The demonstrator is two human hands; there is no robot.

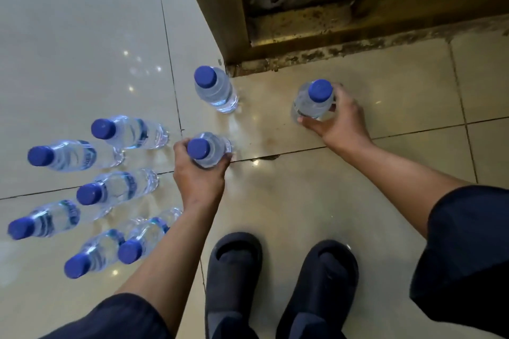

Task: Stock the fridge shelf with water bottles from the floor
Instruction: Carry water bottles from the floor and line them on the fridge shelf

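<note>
- My left hand point(199, 177) is wrapped around the shoulder of a water bottle point(210, 149), fingers and thumb curled just below its blue cap; the bottle is upright near a tile joint.
- My right hand point(339, 118) grips a second bottle point(312, 103) the same way, thumb on the near side, fingers curled round the far side. I cannot tell whether either bottle is lifted or on the tiles.
- Between and beyond my hands, a third bottle point(216, 89) stands untouched on the tiled floor point(316, 201), just beside the corner of a worn wooden frame point(237, 22).
- To the left of my left hand stands a cluster of six more bottles point(82, 190), all upright with blue caps, close together but mostly apart.
- Near the bottom edge are my dark slippers point(281, 283), and dark sleeves point(468, 242) cover my upper arms.
- The fridge shelf is out of view.
</note>
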